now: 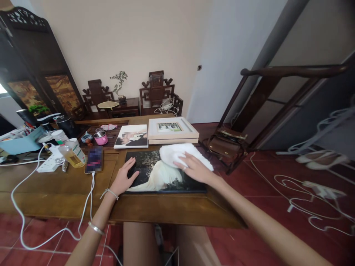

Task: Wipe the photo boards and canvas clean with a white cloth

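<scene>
A person's right hand (194,168) lies palm-down, fingers spread and not curled, on a folded white cloth (173,153) at the upper right corner of a dark, glossy photo panel showing a white gown (155,175). The left hand (124,180) rests flat and open on the panel's left edge, its grip closed on nothing. The panel lies flat at the near edge of the brown wooden bench (55,188), just in front of a pale framed picture (172,129). A hard sideways push could slide the panel off that edge. The left wrist, close to the white charging cable (91,192), could snag it and drag the phone (94,159).
</scene>
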